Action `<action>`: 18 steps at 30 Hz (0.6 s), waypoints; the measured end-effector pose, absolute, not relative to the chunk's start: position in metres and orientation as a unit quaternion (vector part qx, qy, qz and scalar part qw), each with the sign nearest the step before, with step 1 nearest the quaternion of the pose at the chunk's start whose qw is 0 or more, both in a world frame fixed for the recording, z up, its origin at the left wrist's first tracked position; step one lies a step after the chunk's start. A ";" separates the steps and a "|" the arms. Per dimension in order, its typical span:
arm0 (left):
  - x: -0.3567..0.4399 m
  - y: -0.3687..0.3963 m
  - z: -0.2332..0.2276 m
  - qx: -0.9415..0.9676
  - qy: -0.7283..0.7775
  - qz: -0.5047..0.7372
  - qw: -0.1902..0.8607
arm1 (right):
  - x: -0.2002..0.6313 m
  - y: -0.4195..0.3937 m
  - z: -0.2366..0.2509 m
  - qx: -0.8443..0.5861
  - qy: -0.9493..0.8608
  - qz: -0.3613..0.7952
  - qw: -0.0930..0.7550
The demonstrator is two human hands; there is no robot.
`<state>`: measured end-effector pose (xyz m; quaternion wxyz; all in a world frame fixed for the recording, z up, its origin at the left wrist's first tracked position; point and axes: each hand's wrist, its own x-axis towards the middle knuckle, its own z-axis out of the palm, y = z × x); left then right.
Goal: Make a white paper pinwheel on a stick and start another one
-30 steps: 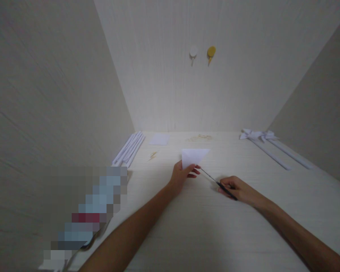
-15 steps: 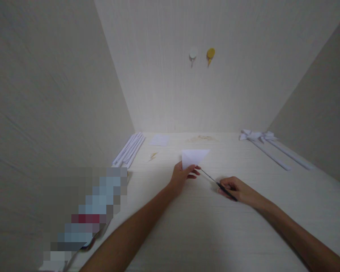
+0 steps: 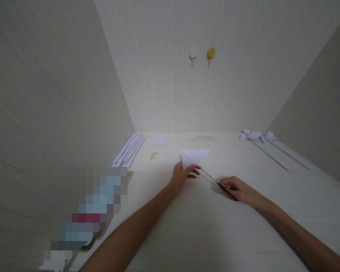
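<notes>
A white paper triangle (image 3: 195, 157) is pinched at its lower part by my left hand (image 3: 183, 174), thumb on top and the other fingers curled below. To the right, my right hand (image 3: 234, 188) is closed around the dark handle of a pair of scissors (image 3: 227, 192). Their thin blades point up and left, and the tip ends close by the left fingertips at the paper's lower edge. Whether the tip touches the paper I cannot tell.
Rolled white paper sticks (image 3: 129, 148) lie at the left. Behind are a flat paper square (image 3: 159, 139) and small yellowish bits (image 3: 153, 155). Two paper pinwheel-like shapes on sticks (image 3: 269, 151) lie at right. A white hook (image 3: 193, 53) and yellow hook (image 3: 211, 53) hang on the wall.
</notes>
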<state>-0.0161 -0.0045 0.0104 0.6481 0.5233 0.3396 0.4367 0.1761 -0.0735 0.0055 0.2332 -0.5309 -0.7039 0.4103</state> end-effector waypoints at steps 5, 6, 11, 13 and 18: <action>-0.016 -0.005 0.013 0.520 0.342 0.437 0.650 | 0.175 -0.074 0.007 -0.532 -0.705 0.408 0.232; -0.016 -0.005 0.013 0.520 0.341 0.436 0.650 | 0.175 -0.074 0.007 -0.532 -0.704 0.408 0.233; -0.017 -0.004 0.011 0.523 0.339 0.434 0.650 | 0.176 -0.074 0.006 -0.531 -0.710 0.399 0.236; -0.017 -0.003 0.011 0.528 0.337 0.433 0.649 | 0.176 -0.074 0.006 -0.530 -0.712 0.398 0.233; -0.017 -0.003 0.010 0.533 0.335 0.432 0.646 | 0.175 -0.074 0.007 -0.529 -0.705 0.409 0.238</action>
